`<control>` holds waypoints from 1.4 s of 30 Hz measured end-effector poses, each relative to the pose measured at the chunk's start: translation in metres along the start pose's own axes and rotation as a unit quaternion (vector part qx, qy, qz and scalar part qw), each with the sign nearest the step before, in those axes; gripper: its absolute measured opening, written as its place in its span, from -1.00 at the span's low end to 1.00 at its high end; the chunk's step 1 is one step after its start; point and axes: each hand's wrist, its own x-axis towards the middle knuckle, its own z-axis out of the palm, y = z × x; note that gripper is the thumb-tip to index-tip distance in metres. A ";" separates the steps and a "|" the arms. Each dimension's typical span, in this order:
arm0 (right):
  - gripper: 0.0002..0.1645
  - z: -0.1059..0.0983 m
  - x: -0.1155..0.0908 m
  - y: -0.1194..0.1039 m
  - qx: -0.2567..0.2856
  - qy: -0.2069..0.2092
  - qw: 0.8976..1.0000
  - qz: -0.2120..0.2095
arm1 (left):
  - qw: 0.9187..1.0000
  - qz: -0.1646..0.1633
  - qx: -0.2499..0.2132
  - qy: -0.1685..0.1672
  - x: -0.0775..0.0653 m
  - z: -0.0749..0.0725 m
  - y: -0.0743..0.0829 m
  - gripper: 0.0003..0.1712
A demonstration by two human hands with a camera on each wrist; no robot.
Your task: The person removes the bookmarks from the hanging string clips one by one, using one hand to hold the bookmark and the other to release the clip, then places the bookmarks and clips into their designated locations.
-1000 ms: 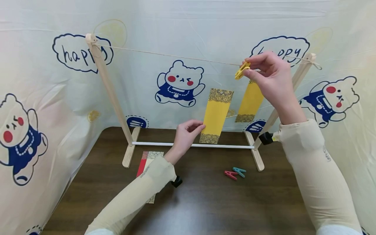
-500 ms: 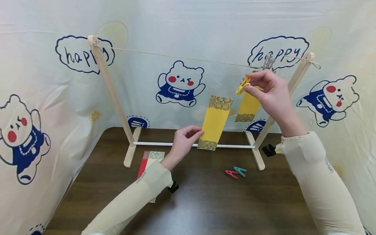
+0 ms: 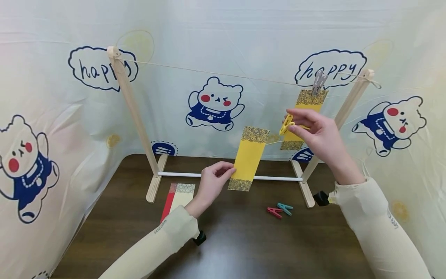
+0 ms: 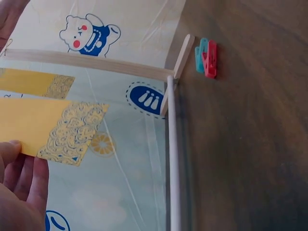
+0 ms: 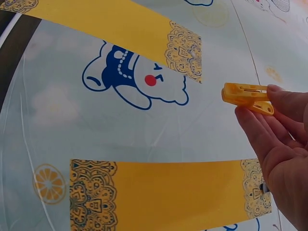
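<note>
My left hand [image 3: 215, 182] pinches the left edge of a yellow paper strip [image 3: 249, 159] with dark lace patterns at both ends, held upright and tilted below the string. Between thumb and fingers, my right hand [image 3: 318, 135] holds a yellow clothespin [image 3: 287, 124]; the right wrist view shows the clothespin [image 5: 248, 97] pinched by its handles. Behind that hand, a second yellow strip [image 3: 311, 101] hangs from the string [image 3: 209, 72] by a grey clothespin [image 3: 318, 82]. The right hand covers part of this hanging strip in the head view.
A wooden frame with a left post [image 3: 132, 108], a right post [image 3: 353, 95] and a white bottom rod [image 3: 278, 178] stands on the dark table [image 3: 244, 240]. Red and cream strips [image 3: 181, 199] lie at left, partly under the left arm. Pink [image 3: 274, 212] and blue [image 3: 285, 208] clothespins lie at right.
Both hands have come down from nearer the string, the left with the yellow strip and the right with the yellow clothespin. The grey clothespin, hidden by the right hand before, now shows.
</note>
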 end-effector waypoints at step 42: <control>-0.48 0.024 -0.050 0.039 0.010 -0.052 0.999 0.008 | 0.999 -0.051 0.008 0.005 -0.051 -0.021 -0.031 -0.91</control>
